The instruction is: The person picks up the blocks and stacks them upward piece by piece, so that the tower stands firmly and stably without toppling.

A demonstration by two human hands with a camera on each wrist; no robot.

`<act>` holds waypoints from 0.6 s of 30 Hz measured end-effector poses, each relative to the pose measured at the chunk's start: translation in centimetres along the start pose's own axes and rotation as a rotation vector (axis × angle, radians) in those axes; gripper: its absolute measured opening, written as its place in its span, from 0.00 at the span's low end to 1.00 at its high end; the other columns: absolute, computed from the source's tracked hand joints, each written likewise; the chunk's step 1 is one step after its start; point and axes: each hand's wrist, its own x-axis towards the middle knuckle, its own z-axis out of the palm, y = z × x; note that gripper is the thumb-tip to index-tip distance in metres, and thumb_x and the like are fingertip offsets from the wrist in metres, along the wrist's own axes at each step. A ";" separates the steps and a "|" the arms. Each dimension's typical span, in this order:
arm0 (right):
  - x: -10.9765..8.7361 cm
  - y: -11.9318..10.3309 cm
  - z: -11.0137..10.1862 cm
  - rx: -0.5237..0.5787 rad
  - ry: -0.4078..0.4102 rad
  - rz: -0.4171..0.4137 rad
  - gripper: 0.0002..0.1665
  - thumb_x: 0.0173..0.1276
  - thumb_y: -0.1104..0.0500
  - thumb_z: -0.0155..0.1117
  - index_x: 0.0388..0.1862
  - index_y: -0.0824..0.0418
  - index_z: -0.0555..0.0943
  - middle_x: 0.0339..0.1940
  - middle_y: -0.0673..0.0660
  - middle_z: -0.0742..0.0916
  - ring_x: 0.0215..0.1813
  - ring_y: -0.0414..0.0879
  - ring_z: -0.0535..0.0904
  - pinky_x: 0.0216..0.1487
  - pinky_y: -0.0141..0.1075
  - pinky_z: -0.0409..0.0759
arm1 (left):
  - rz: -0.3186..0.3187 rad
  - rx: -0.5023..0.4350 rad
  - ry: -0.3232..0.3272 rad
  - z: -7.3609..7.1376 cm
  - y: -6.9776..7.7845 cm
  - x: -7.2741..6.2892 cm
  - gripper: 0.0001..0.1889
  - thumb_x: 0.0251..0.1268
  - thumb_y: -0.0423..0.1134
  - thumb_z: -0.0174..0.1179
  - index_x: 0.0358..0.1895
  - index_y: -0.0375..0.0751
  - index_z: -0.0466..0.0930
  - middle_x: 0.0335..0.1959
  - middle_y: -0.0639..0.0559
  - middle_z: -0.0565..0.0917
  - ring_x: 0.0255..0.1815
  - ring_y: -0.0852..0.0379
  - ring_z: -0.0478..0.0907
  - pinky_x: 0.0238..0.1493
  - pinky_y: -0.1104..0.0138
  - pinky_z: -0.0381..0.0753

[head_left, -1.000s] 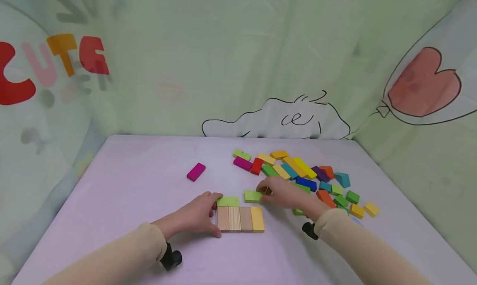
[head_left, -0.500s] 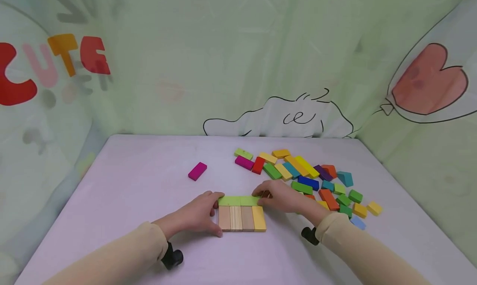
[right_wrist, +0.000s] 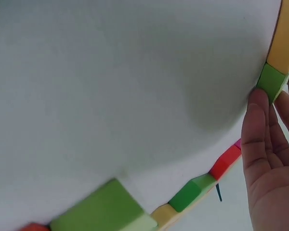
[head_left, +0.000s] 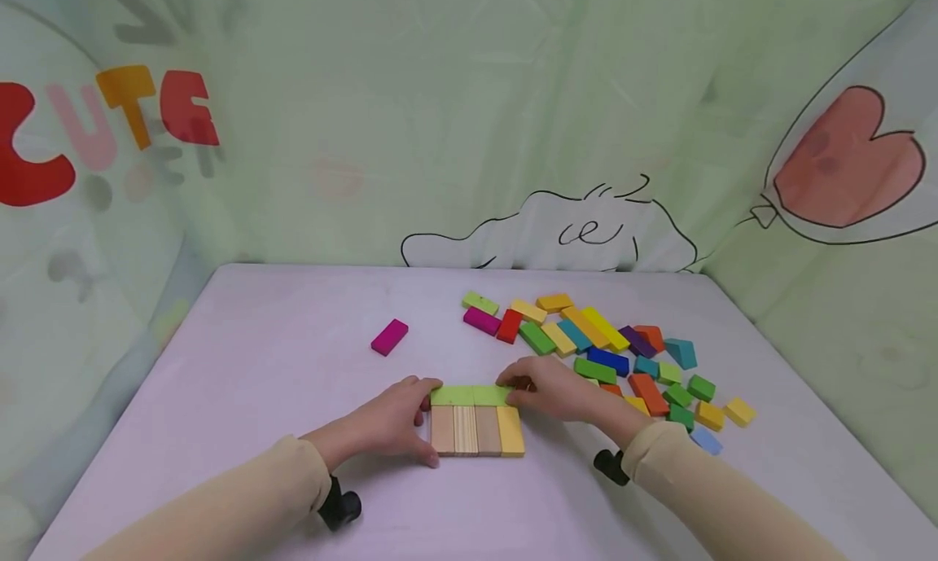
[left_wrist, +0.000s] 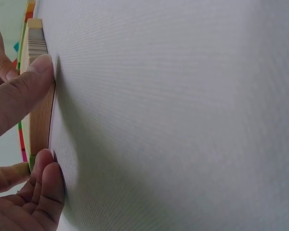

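Observation:
Two light green building blocks [head_left: 489, 396] lie end to end in the head view. They touch the back of a row of upright-set blocks: plain wooden ones [head_left: 443, 431], one striped between them, and a yellow block [head_left: 511, 431] at the right end. My left hand [head_left: 396, 422] holds the left side of this group, thumb [left_wrist: 31, 79] at the wooden block's front corner and fingers by the green block's end. With bent fingers, my right hand [head_left: 553, 390] grips the right green block's outer end; the right wrist view shows fingertips against that green end [right_wrist: 271, 82].
A loose magenta block [head_left: 390, 337] lies behind the left hand. Many coloured blocks are scattered at the back right, among them a dark blue one [head_left: 608, 361] and a green one [head_left: 595, 370] near the right hand. Fabric walls border the table [head_left: 293, 308].
My right hand has moved left, bringing its light green block against the other one and closing the gap. My left hand keeps its place. Over the last half second little has moved.

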 end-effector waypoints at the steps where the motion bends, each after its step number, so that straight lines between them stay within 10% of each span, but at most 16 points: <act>1: 0.1 0.0 -0.2 -0.002 0.002 -0.006 0.17 0.71 0.60 0.69 0.57 0.59 0.86 0.46 0.50 0.88 0.44 0.41 0.79 0.49 0.35 0.85 | -0.001 -0.001 -0.001 0.0 0.0 0.0 0.51 0.44 0.41 0.84 0.73 0.33 0.66 0.45 0.49 0.75 0.42 0.57 0.71 0.41 0.65 0.76; 11: 5.3 0.9 -4.0 -0.101 0.168 -0.025 0.21 0.73 0.59 0.66 0.61 0.68 0.81 0.47 0.59 0.87 0.48 0.51 0.80 0.55 0.43 0.85 | 0.009 -0.004 0.000 -0.1 -0.6 0.2 0.51 0.44 0.41 0.84 0.73 0.32 0.65 0.44 0.50 0.74 0.41 0.57 0.71 0.39 0.67 0.75; 18: 10.7 1.1 -4.9 -0.224 0.134 0.066 0.24 0.76 0.57 0.63 0.66 0.68 0.78 0.59 0.65 0.84 0.60 0.57 0.79 0.67 0.50 0.79 | 0.024 -0.011 -0.011 0.0 -0.5 0.2 0.51 0.44 0.42 0.84 0.73 0.32 0.66 0.43 0.51 0.74 0.39 0.58 0.71 0.39 0.69 0.74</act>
